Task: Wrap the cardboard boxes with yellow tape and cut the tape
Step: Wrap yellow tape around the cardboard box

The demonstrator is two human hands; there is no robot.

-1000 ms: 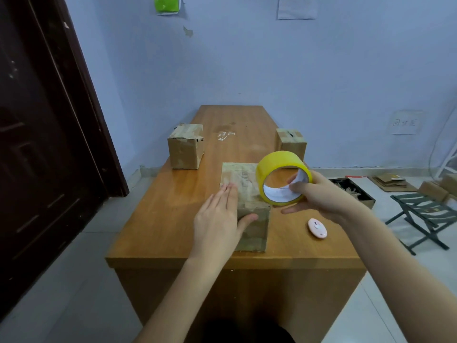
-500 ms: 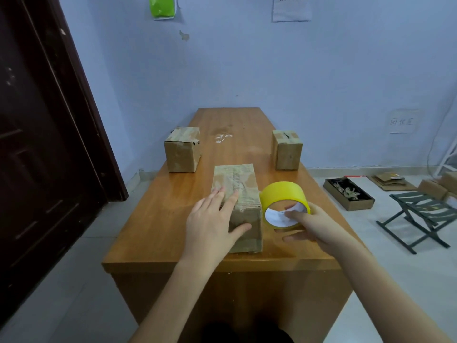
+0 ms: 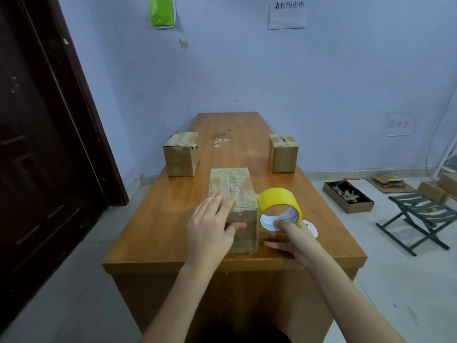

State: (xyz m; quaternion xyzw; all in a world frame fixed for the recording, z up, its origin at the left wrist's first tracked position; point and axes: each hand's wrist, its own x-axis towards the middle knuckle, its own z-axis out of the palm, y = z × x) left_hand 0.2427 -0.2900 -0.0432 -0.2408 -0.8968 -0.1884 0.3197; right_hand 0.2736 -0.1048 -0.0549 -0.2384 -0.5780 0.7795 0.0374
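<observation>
Head view: your left hand (image 3: pixel 210 229) lies flat, fingers straight, on the oblong brown cardboard box (image 3: pixel 235 206) near the wooden table's (image 3: pixel 158 219) front edge. Your right hand (image 3: pixel 294 237) grips the yellow tape roll (image 3: pixel 278 204) touching the box's right side. Loosen the left, and I'd expect the box to slide, skewing the tape.

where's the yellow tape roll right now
In the head view the yellow tape roll is near the table's front edge, against the near cardboard box's right side, held by the right hand.

Soft even daylight, sharp, edges bowed wide-angle.
</observation>
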